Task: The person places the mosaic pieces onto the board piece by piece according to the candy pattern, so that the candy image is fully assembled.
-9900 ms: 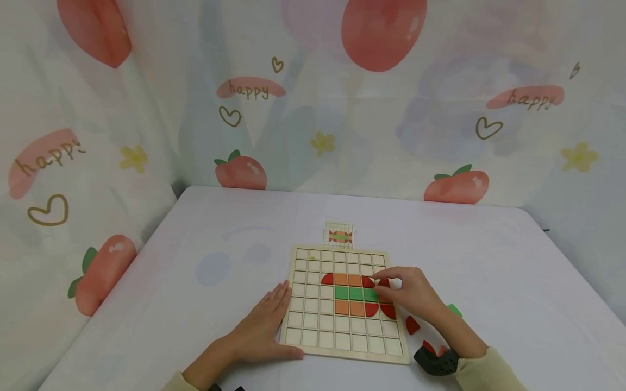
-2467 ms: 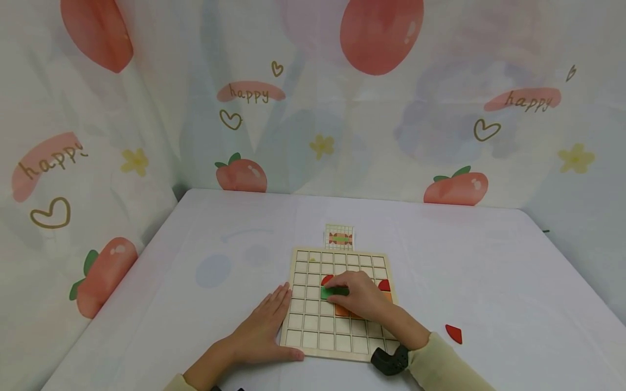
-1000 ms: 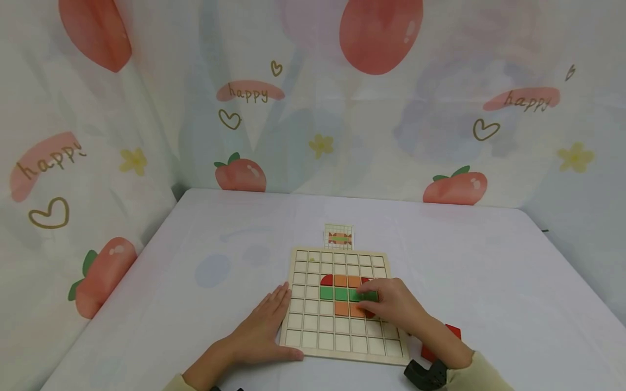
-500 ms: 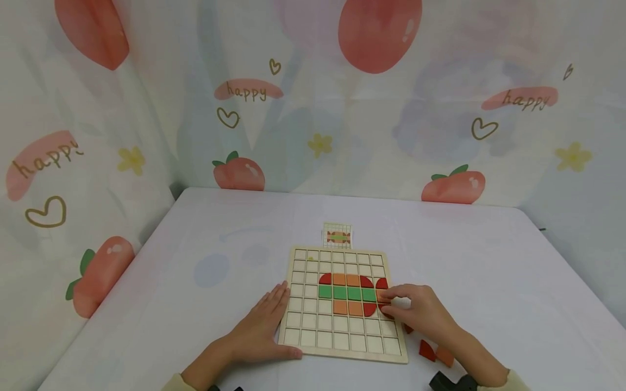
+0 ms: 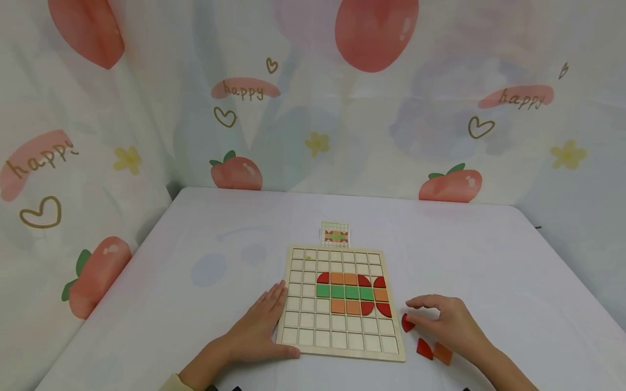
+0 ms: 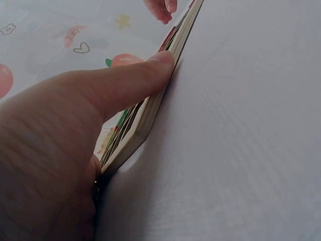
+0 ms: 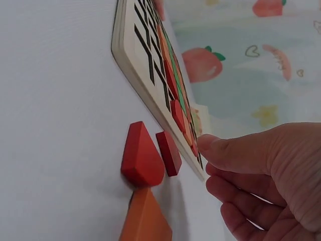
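Observation:
A wooden grid board [image 5: 323, 321] lies on the table, bearing a pattern of red quarter-round pieces, orange squares [image 5: 350, 278] and a row of green squares [image 5: 344, 292]. My left hand [image 5: 256, 328] rests along its left side with straight fingers, the thumb at its front edge. Off the board's right side, my right hand [image 5: 452, 320] hovers over a loose red quarter-round piece [image 5: 407, 323], thumb and forefinger curved with a gap between them. It holds nothing. Nearby lie a second red quarter-round piece [image 5: 424, 349] and an orange square piece [image 5: 443, 353].
Behind the board lies a small pattern card [image 5: 335, 235] showing a candy-like figure on a grid. A white cloth covers the table [image 5: 235, 217]. Printed fabric walls [image 5: 342, 108] stand at the back and sides.
A green square now extends the green row at its left end; the loose green piece at right is gone. My right hand has moved off the board to the right; my left stays.

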Motion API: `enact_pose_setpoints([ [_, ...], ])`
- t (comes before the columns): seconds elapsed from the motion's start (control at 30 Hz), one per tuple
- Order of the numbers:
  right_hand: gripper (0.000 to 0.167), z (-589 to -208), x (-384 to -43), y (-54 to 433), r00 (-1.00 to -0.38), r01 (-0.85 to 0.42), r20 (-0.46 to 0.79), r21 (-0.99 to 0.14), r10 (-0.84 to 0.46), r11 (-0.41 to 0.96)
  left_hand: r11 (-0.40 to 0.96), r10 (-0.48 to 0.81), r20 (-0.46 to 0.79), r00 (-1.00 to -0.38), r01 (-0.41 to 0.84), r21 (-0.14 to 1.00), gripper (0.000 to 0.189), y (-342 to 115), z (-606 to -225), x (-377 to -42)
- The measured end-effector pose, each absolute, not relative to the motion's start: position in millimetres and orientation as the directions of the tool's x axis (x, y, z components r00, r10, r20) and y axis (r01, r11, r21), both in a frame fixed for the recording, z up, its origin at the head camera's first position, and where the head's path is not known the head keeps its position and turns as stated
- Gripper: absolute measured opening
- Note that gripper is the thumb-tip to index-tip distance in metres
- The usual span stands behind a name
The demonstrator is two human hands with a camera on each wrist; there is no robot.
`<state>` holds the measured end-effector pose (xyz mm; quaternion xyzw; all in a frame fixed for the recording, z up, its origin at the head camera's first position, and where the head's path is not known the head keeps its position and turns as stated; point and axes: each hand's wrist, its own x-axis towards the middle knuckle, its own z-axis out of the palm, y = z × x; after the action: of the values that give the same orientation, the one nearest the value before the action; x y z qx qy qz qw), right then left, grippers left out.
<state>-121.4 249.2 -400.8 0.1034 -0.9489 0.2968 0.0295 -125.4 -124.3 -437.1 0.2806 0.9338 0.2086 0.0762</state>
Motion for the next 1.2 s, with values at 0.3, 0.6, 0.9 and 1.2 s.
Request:
enact_pose_setpoints([
  [0.3,0.024,-405,-109,270,-0.964,-0.235,0.231,-0.493,-0.134,0.838,0.762,0.548,-0.039,-0.836,0.479,0.437,0.116,-124,-436,-125],
  [0.6,0.028,-411,-101,289,-0.939,-0.225,0.339,-0.464,-0.063,0.856,0.757,0.552,-0.034,-0.833,0.483,0.44,0.116,-125,-437,-125],
  [0.9,0.03,-415,-95,300,-0.962,-0.138,0.273,-0.444,-0.013,0.886,0.758,0.549,-0.044,-0.834,0.475,0.447,0.116,-124,-439,-125],
  [1.2,0.038,-418,-90,307,-0.986,-0.067,0.165,-0.465,0.012,0.883,0.756,0.555,-0.033,-0.831,0.487,0.438,0.116,-125,-438,-126],
])
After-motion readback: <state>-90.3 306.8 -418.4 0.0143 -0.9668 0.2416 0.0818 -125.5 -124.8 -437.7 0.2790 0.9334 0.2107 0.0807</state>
